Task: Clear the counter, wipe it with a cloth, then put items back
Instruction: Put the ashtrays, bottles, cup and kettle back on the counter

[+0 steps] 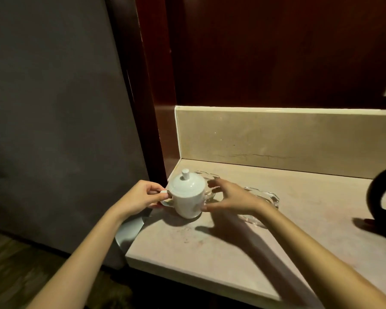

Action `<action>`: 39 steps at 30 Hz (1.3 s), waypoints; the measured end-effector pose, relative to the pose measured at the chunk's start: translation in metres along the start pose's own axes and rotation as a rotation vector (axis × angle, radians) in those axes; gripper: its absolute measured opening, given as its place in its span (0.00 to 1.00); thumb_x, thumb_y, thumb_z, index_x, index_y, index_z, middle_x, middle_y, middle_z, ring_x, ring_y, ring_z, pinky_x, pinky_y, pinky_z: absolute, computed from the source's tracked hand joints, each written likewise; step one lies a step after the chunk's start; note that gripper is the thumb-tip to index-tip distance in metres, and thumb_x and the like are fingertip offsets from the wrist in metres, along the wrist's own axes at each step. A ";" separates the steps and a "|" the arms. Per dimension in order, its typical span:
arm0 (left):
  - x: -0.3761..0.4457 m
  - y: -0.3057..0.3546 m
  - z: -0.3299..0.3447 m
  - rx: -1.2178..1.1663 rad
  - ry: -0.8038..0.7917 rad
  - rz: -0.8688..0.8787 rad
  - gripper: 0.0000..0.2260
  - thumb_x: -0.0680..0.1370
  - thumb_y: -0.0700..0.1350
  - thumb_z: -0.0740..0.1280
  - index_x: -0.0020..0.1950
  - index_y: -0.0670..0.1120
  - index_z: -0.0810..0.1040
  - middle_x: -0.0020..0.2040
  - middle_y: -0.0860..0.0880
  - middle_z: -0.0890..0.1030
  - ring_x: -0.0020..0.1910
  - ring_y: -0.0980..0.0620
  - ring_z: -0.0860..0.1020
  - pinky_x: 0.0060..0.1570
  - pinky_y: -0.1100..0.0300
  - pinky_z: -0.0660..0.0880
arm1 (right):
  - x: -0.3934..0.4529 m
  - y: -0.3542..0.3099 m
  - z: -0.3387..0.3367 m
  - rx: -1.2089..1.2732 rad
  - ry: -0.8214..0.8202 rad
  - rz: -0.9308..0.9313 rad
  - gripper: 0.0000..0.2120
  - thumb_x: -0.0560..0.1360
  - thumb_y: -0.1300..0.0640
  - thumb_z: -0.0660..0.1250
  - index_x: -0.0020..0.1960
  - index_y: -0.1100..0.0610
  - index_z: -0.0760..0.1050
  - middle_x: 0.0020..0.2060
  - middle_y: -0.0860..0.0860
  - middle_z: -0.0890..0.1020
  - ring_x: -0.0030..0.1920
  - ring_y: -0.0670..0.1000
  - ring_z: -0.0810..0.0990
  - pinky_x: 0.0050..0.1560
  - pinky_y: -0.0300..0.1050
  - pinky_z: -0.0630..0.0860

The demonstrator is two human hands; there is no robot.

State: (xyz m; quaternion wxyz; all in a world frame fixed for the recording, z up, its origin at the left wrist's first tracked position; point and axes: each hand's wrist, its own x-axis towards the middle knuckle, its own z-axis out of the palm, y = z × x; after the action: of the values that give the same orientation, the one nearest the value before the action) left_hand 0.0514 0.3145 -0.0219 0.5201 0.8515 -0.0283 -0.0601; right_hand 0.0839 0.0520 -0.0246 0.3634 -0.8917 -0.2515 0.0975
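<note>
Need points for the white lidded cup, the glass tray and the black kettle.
white lidded cup (188,202): head view, on the front of its body.
glass tray (264,198): head view, on its right rim.
black kettle (374,192): head view, on the handle loop at the frame's right edge.

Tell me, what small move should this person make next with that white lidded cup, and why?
Probably settle the cup down near the counter's left corner and let go. The left hand pinches its handle, the right hand steadies its side, and glass dishes lie close behind.
</note>
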 end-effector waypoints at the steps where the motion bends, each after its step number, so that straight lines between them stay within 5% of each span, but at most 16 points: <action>1: 0.000 0.001 0.001 -0.005 -0.004 -0.008 0.06 0.77 0.40 0.68 0.49 0.40 0.83 0.43 0.44 0.85 0.45 0.50 0.84 0.48 0.61 0.80 | -0.001 0.004 0.006 0.014 -0.001 0.009 0.38 0.67 0.48 0.77 0.71 0.60 0.66 0.67 0.52 0.73 0.62 0.49 0.75 0.61 0.41 0.72; 9: -0.001 0.022 0.021 -0.053 -0.037 0.028 0.07 0.77 0.39 0.67 0.49 0.37 0.82 0.43 0.39 0.85 0.44 0.46 0.84 0.42 0.64 0.79 | -0.016 0.007 0.002 0.146 0.129 -0.091 0.26 0.67 0.55 0.78 0.64 0.55 0.75 0.51 0.44 0.80 0.51 0.44 0.80 0.49 0.33 0.77; 14: 0.009 0.061 0.037 -0.087 -0.087 0.085 0.07 0.76 0.40 0.67 0.49 0.37 0.81 0.42 0.40 0.85 0.43 0.45 0.85 0.47 0.58 0.81 | -0.039 0.011 -0.038 0.150 0.216 -0.077 0.25 0.66 0.53 0.78 0.61 0.57 0.78 0.51 0.47 0.83 0.50 0.45 0.81 0.52 0.43 0.79; 20: 0.023 0.131 0.083 -0.136 -0.167 0.199 0.08 0.73 0.44 0.68 0.46 0.40 0.82 0.41 0.41 0.85 0.43 0.45 0.85 0.45 0.60 0.81 | -0.092 0.014 -0.108 0.038 0.346 -0.054 0.20 0.67 0.51 0.77 0.57 0.54 0.80 0.48 0.46 0.83 0.48 0.43 0.82 0.47 0.40 0.80; 35: 0.030 0.201 0.248 -0.131 -0.445 0.242 0.11 0.70 0.45 0.70 0.46 0.39 0.82 0.43 0.38 0.84 0.44 0.42 0.84 0.46 0.58 0.81 | -0.245 0.098 -0.176 -0.040 0.469 0.125 0.19 0.66 0.49 0.77 0.54 0.55 0.82 0.45 0.48 0.85 0.45 0.44 0.83 0.49 0.49 0.80; 39: 0.026 0.190 0.277 -0.139 -0.476 0.202 0.11 0.73 0.43 0.70 0.48 0.34 0.81 0.43 0.36 0.84 0.47 0.40 0.84 0.50 0.55 0.81 | -0.267 0.117 -0.167 -0.106 0.440 0.164 0.25 0.62 0.38 0.72 0.49 0.55 0.82 0.41 0.49 0.85 0.43 0.46 0.83 0.47 0.52 0.79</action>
State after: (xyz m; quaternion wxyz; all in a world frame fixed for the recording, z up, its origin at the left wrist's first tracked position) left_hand 0.0436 -0.0195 0.0200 0.5595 0.7684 -0.2305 -0.2081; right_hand -0.0404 -0.2581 0.0108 0.3528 -0.9268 -0.0978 -0.0832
